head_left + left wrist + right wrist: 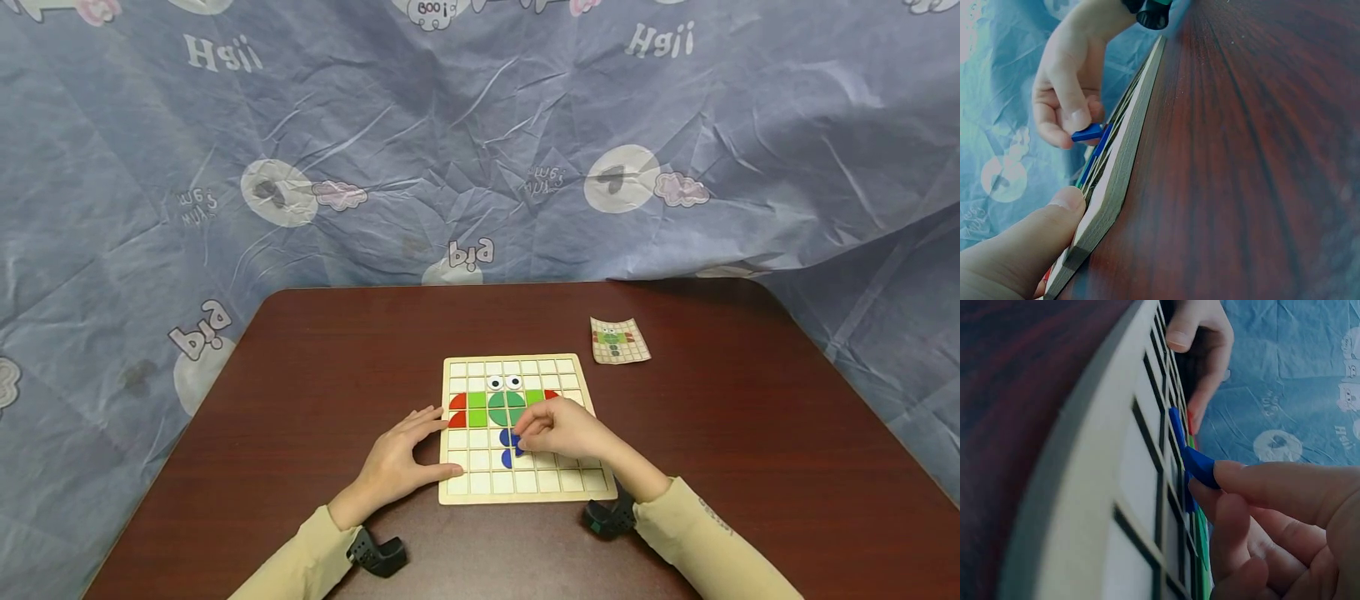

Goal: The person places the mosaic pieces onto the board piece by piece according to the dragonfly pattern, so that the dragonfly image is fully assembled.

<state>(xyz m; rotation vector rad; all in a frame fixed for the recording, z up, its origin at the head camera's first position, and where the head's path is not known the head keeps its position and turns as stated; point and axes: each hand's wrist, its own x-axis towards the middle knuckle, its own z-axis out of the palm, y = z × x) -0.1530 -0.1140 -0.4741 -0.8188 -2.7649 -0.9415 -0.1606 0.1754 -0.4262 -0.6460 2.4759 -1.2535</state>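
A wooden grid board (480, 498) lies on the table, with flat coloured tiles in its cells. Two eye tiles (495, 383) sit above green rounded tiles (498, 416), light-green squares (477, 417) and red rounded tiles (457, 420). Below them are blue rounded tiles (507, 459). Between thumb and fingertips, my right hand (566, 429) pinches a blue tile (1200, 467), tilted against the blue ones on the board; its exact shape is partly hidden. My left hand (393, 462) rests at the board's left side, thumb on the rim and fingers spread along the edge.
A small paper card (618, 342) with a matching coloured grid picture lies behind the board to the right. The dark red-brown table (337, 358) ends at a hanging blue-grey printed cloth (420, 167). Each wrist wears a black device (378, 554).
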